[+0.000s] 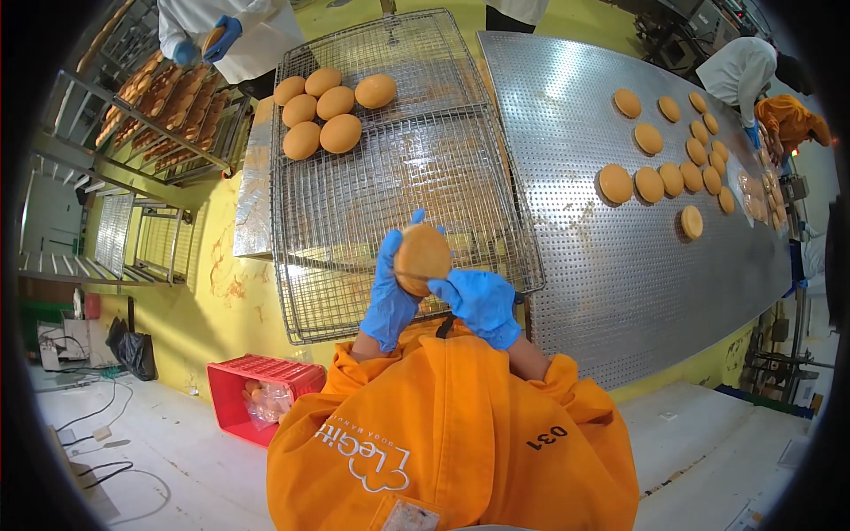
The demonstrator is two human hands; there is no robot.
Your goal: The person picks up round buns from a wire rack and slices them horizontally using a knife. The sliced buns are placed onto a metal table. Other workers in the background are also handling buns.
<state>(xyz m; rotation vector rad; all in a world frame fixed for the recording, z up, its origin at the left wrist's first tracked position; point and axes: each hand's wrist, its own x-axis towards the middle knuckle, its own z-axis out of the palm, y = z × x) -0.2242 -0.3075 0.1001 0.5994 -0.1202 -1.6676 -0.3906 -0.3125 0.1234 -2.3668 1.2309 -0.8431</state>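
In front of my chest, over the near part of the wire rack (460, 190), I hold a round golden-brown bun (422, 252). My left hand (394, 296), in a blue glove, is wrapped round the bun's left side and far edge. The blue-gloved right hand (481, 305) is closed, its fingertips at the bun's lower right edge. A thin dark line runs across the bun from those fingertips; whether it is a blade I cannot tell. Several more buns (340, 134) lie grouped on the rack's far left part.
To the right stands a perforated metal table (584, 274) with several buns (649, 184) scattered on it. A red crate (257, 363) with bagged items is at lower left. Trolleys with loaded trays (168, 106) stand far left. Other people work across the rack and at the table's far right.
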